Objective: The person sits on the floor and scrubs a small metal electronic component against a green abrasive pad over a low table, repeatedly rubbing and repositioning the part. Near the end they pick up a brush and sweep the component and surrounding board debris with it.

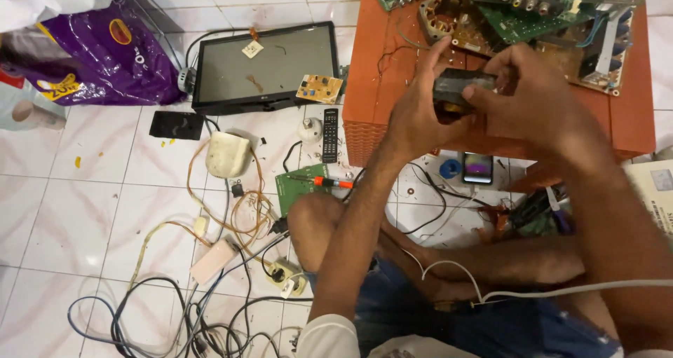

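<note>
**Small dark block held in both hands**

The left hand (420, 116) and right hand (522, 99) both close their fingers around a dark boxy component (463, 86), above the orange worktop (371, 85). It looks rigid, compact, probably rather heavy; gripping its flat sides seems safest.

Our bare arms, denim shorts, white shirt

Our left hand (420, 113) and right hand (533, 99) wear no gloves, rings or watch that we can see. Both forearms are uncovered. We wear blue denim shorts (449, 323), knees bare, and a white shirt hem (329, 340) shows below.
</note>
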